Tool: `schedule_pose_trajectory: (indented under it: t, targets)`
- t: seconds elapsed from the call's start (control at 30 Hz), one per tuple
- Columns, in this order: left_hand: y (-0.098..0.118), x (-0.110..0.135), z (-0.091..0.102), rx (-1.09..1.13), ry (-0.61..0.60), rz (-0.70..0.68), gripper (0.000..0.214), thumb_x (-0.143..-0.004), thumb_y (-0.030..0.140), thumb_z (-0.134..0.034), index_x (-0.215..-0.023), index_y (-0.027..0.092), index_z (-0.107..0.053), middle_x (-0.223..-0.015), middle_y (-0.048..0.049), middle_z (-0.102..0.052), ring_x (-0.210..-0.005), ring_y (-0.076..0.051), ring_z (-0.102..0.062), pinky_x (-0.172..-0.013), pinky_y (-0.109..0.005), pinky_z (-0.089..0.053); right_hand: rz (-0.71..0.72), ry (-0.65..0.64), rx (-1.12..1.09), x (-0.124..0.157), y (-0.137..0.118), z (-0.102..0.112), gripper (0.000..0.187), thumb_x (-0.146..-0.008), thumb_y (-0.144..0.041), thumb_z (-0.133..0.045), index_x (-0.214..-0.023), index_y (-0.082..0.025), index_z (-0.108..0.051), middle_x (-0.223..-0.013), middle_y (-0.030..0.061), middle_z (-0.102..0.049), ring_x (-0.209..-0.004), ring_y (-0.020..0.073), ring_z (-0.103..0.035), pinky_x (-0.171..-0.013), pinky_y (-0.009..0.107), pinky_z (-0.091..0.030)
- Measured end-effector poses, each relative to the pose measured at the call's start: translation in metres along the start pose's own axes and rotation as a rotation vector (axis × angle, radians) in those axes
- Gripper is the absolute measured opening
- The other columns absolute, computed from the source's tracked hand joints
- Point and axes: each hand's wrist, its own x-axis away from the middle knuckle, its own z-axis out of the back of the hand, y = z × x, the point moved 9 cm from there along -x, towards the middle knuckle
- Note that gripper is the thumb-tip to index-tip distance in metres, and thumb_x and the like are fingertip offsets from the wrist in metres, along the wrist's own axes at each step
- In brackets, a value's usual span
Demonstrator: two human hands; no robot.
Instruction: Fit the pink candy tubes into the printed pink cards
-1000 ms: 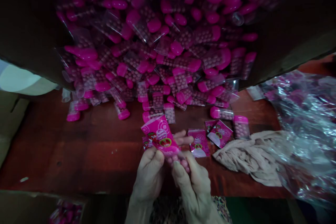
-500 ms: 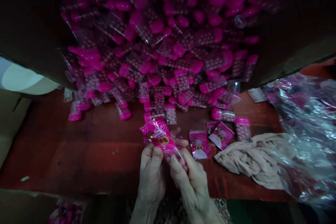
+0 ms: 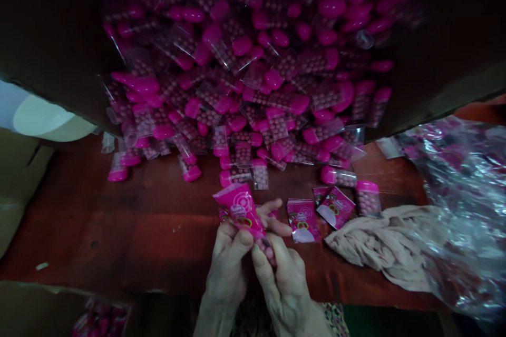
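Note:
Close to the table's front edge, my left hand pinches a shiny pink printed packet between thumb and fingers. The packet tilts up to the left. My right hand grips a clear tube of pink candy balls, whose upper part lies behind or inside the packet; I cannot tell which. My right thumb and forefinger press on the tube, while other fingers reach out behind. More pink packets show partly behind my hands. To the right lie a flat packet stack and overlapping packets.
A large heap of pink-capped candy tubes spills from a dark box onto the red table. Single tubes lie along its front. On the right are a crumpled cloth and a clear plastic bag. A box of packets sits below, left.
My thumbs have shifted along the packet and tube, and less of the tube shows. Fingers of my right hand stretch further out behind. The whole view has shifted slightly.

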Motion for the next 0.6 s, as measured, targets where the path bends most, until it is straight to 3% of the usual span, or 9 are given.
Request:
schedule_pose_trajectory:
  t: [0.1,0.3,0.43,0.6]
  targets:
    - [-0.003,0.002,0.0,0.021,-0.001,-0.018,0.029,-0.069,0.041,-0.069,-0.085,0.017,-0.072,-0.092,-0.0135,-0.072,-0.085,-0.029,-0.066,-0.072,-0.038,-0.052,-0.067,0.013,0.06,0.0,0.004,0.006,0.035,-0.092,-0.045,-0.037,-0.09,-0.021,-0.062,-0.057,0.0006,-0.061,-0.045,0.0139,-0.057,-0.045,0.022,-0.048]
    - [0.01,-0.001,0.014,0.011,0.084,-0.089,0.022,-0.075,0.031,-0.065,-0.093,0.019,-0.069,-0.095,-0.0113,-0.072,-0.09,-0.025,-0.065,-0.08,-0.038,-0.05,-0.231,-0.147,-0.209,-0.014,0.002,-0.003,0.037,-0.092,-0.045,-0.035,-0.078,-0.021,-0.059,-0.056,-0.0033,-0.051,-0.046,0.0102,-0.049,-0.045,0.019,-0.042]
    - [0.018,0.001,0.017,0.029,0.119,-0.117,0.023,-0.075,0.029,-0.065,-0.095,0.017,-0.068,-0.093,-0.0118,-0.072,-0.091,-0.026,-0.066,-0.081,-0.039,-0.051,-0.289,-0.173,-0.291,-0.009,0.004,-0.01,0.036,-0.091,-0.046,-0.037,-0.074,-0.02,-0.056,-0.053,-0.005,-0.043,-0.044,0.0095,-0.043,-0.042,0.019,-0.037]
    - [0.018,0.005,0.016,0.03,0.147,-0.133,0.027,-0.076,0.038,-0.062,-0.089,0.015,-0.069,-0.092,-0.0131,-0.072,-0.096,-0.029,-0.064,-0.084,-0.042,-0.049,-0.2,-0.178,-0.249,-0.005,0.003,-0.01,0.031,-0.092,-0.043,-0.037,-0.088,-0.022,-0.059,-0.064,-0.0017,-0.06,-0.051,0.0117,-0.055,-0.051,0.02,-0.044]
